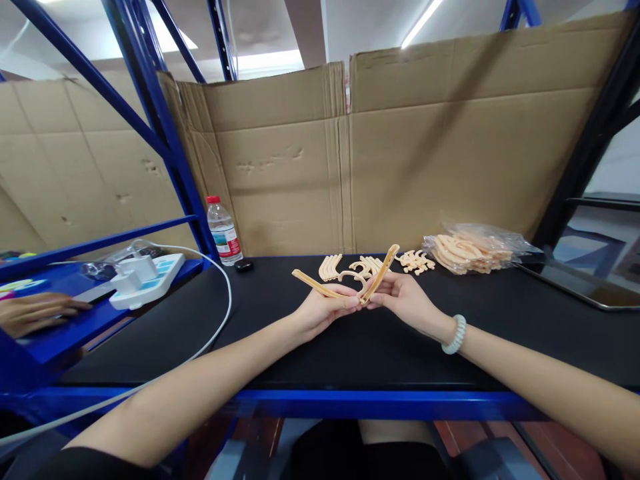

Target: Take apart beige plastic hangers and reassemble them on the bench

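Above the black table, both hands meet at the middle of a beige plastic folding hanger. My left hand (320, 311) is closed around its left arm piece (306, 278), which slants up to the left. My right hand (406, 301) pinches the right arm piece (384, 268), tilted steeply up to the right. A curved hook piece (350, 274) shows between them; fingers partly hide the joint. Just beyond lie stacked curved beige pieces (330, 267), several hook-like pieces (371, 264) and a heap of small beige pieces (416, 263).
A clear bag of beige pieces (467, 252) lies at the back right, near a dark tray (590, 283). A water bottle (223, 233) stands at the back left beside a small black object (244, 265). A white cable (227, 293) crosses the left side from a power strip (150, 280). Another person's hand (43, 312) is far left.
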Motion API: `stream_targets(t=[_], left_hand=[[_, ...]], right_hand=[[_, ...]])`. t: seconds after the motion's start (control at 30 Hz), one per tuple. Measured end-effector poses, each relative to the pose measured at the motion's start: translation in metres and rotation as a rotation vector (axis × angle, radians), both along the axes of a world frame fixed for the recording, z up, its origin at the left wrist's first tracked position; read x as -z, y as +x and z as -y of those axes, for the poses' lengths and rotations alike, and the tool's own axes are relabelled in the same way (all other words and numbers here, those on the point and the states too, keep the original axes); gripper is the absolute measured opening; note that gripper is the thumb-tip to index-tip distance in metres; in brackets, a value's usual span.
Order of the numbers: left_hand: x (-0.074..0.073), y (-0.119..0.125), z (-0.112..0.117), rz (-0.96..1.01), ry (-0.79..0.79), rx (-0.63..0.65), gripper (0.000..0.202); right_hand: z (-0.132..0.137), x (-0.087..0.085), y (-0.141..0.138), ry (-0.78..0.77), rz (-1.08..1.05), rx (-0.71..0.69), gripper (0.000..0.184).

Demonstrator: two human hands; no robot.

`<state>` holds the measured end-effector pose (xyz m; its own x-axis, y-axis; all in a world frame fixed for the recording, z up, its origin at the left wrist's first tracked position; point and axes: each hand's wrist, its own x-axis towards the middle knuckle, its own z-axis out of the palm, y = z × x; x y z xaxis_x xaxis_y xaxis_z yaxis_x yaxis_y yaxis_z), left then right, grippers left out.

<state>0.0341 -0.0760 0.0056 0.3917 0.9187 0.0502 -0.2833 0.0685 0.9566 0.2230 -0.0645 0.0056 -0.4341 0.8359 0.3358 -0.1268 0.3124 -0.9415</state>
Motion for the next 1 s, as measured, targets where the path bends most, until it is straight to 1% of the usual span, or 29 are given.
stream_targets(t=[0.3, 0.47, 0.63, 0.73, 0.83, 1.0], left_hand=[[0.0014, 0.0043, 0.0035, 0.018, 0.055, -0.066, 0.023], [0.0012, 0.0057, 0.0045, 0.029, 0.073, -0.131, 0.024], [0.0052, 0.0074, 0.0024, -0.001, 0.089, -0.178, 0.027], [0.0080, 0.0087, 0.0005, 0.013, 0.090, -0.200, 0.027], [0.0087, 0.0096, -0.0012, 0.014, 0.090, -0.197, 0.027], [0.0079, 0.0095, -0.0033, 0.043, 0.064, -0.193, 0.033]], right_hand=[[0.0024, 0.0005, -0.0028, 0.046, -0.025, 0.078, 0.016], [0.0020, 0.0018, -0.0048, 0.060, -0.028, 0.106, 0.016], [0.0011, 0.0048, -0.0063, 0.092, 0.016, 0.137, 0.015], [0.0003, 0.0066, -0.0081, 0.117, 0.018, 0.153, 0.013], [-0.0008, 0.0075, -0.0093, 0.073, 0.003, 0.177, 0.017], [-0.0013, 0.0058, -0.0079, -0.026, -0.030, 0.196, 0.032]])
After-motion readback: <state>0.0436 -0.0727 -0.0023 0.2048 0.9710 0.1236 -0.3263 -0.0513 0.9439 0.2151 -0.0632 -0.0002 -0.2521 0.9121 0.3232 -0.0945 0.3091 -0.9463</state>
